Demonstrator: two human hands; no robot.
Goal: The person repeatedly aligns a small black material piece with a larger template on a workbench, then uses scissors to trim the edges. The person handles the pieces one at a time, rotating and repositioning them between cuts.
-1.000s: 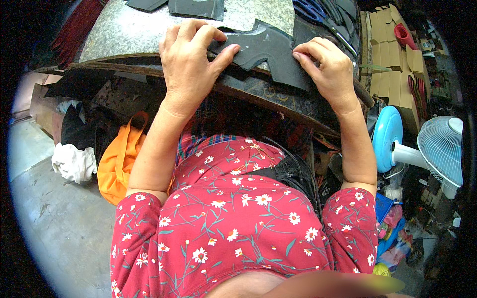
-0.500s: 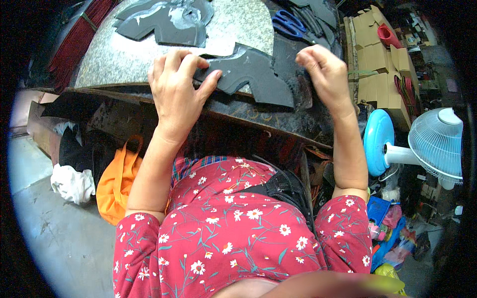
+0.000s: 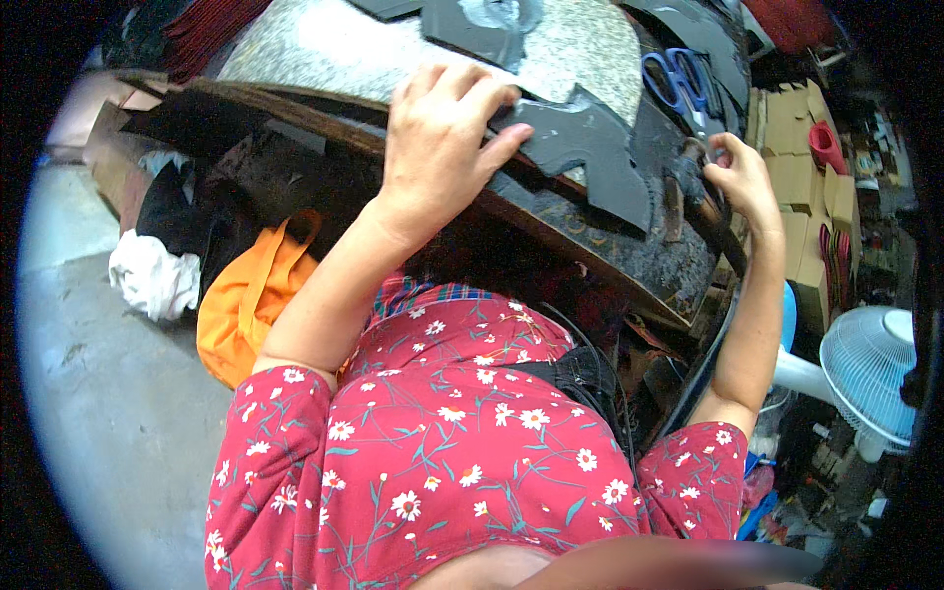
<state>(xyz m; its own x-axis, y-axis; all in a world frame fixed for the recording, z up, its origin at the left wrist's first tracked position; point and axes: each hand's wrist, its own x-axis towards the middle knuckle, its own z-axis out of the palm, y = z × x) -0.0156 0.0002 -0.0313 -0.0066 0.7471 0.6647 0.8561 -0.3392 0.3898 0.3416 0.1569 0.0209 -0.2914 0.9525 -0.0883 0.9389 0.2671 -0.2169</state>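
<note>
1. Since the earlier frame, right hand has left the dark grey cut sheet and moved toward the table edge.
2. Sheet seems light, thin and bendable; better to take it by an edge.
3. It is flat, jagged in outline, and lies on the speckled tabletop.
4. Left hand presses it with spread fingers; right fingers are curled, around what I cannot tell.
5. Blue scissors lie near.
</note>
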